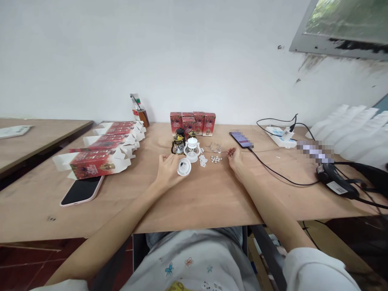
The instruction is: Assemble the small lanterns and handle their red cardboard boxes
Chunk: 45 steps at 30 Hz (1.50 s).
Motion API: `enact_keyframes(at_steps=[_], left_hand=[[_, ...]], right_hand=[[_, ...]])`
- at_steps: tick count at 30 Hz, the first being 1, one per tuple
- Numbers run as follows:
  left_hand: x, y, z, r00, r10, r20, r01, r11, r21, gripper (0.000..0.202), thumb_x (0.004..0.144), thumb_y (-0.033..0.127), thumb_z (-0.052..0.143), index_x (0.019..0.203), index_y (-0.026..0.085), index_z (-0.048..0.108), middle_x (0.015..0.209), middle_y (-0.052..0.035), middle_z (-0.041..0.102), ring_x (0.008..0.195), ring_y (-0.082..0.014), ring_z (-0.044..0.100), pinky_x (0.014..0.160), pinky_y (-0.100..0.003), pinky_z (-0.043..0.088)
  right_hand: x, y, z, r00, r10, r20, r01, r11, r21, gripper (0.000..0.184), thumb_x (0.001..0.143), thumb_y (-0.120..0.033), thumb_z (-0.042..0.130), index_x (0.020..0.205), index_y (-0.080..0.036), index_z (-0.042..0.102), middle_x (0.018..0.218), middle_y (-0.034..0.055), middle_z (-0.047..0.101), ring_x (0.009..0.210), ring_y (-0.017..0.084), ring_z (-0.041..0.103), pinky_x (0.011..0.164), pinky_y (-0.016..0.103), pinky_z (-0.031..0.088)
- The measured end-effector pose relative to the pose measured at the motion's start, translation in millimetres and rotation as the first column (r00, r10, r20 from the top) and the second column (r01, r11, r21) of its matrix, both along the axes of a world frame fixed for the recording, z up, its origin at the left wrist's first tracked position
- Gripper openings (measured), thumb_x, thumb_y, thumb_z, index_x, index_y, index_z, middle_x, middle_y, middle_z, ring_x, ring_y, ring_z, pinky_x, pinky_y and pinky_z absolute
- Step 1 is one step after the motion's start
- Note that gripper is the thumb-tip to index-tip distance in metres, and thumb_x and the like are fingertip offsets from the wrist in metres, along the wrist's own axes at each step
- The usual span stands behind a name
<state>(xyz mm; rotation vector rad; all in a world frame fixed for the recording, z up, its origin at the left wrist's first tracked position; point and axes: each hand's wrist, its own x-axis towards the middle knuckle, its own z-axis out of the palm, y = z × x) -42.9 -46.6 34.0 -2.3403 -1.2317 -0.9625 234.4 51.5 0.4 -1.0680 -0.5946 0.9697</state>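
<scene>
My left hand [167,171] grips a white round lantern base [184,167] by its edge, with its hollow side and a dark spot inside turned up. My right hand [235,161] is to the right, fingers curled together; a tiny shiny bit shows at the fingertips, too small to name. Between the hands stands a white mini lantern [192,150]. Behind it are a black-and-gold lantern [178,145] and others partly hidden. Small round button-like discs [216,159], flat white pieces [203,161] and a pile of thin, clear-looking small parts [214,147] lie nearby.
Red printed boxes [194,123] stand at the back. Open red cartons [100,161] lie in a row at left, beside a pink-edged phone [82,190] and a bottle [140,112]. At right are a cabled phone [241,140], a power strip [281,137] and white stacked shades [357,131].
</scene>
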Motion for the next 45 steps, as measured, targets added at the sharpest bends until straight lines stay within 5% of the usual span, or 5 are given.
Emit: enact_keyframes(at_steps=[11,16,23,35,45], left_hand=[[0.4,0.1,-0.4,0.999,0.014,-0.044,-0.014,1.0,0.0,0.028,0.076,0.035,0.053,0.096,0.016,0.054,0.084,-0.0069,0.065,0.077,-0.0218,0.058,0.072,-0.034,0.029],[0.9,2.7,-2.0,0.989,0.049,-0.139,-0.042,0.998,0.051,0.028,0.077,0.03,0.052,0.101,0.014,0.054,0.088,-0.0085,0.066,0.081,-0.0235,0.059,0.072,-0.036,0.03],[3.4,2.0,6.2,0.888,0.314,-0.335,-0.329,0.944,0.013,0.027,0.079,0.003,0.037,0.093,0.011,0.059,0.08,-0.014,0.064,0.081,-0.0284,0.057,0.072,-0.043,0.035],[15.2,-7.7,-4.4,0.844,0.42,-0.335,-0.42,0.905,0.076,0.039,0.083,0.0,0.028,0.096,0.014,0.062,0.095,-0.0157,0.063,0.094,-0.0272,0.057,0.086,-0.051,0.038],[25.1,5.9,-24.7,0.927,0.197,-0.319,-0.224,0.973,-0.05,0.058,0.074,-0.003,0.031,0.126,0.013,0.048,0.114,-0.0176,0.06,0.123,-0.0276,0.044,0.102,-0.056,0.03]], right_hand=[[-16.4,6.9,-12.4,0.983,0.056,-0.174,-0.059,0.998,-0.011,0.037,0.089,-0.024,0.03,0.063,-0.021,0.055,0.064,0.0002,0.065,0.068,0.011,0.064,0.077,0.027,0.053],[-16.1,5.8,-13.8,0.983,0.082,-0.166,-0.082,0.997,0.009,0.039,0.09,-0.025,0.028,0.063,-0.021,0.055,0.068,0.0011,0.066,0.072,0.011,0.065,0.083,0.026,0.051],[-18.0,3.4,-15.3,0.987,0.107,-0.116,-0.103,0.994,0.04,0.04,0.09,-0.029,0.027,0.064,-0.022,0.056,0.072,0.0007,0.068,0.08,0.012,0.065,0.088,0.029,0.048],[-20.1,-2.7,-11.0,0.989,0.141,-0.05,-0.139,0.99,0.038,0.039,0.089,-0.034,0.029,0.068,-0.022,0.06,0.072,0.0007,0.072,0.085,0.015,0.066,0.089,0.032,0.045],[-22.1,-3.8,-10.1,0.993,0.115,-0.028,-0.113,0.992,0.053,0.037,0.088,-0.034,0.033,0.063,-0.021,0.058,0.067,0.0,0.069,0.075,0.013,0.067,0.083,0.027,0.047]])
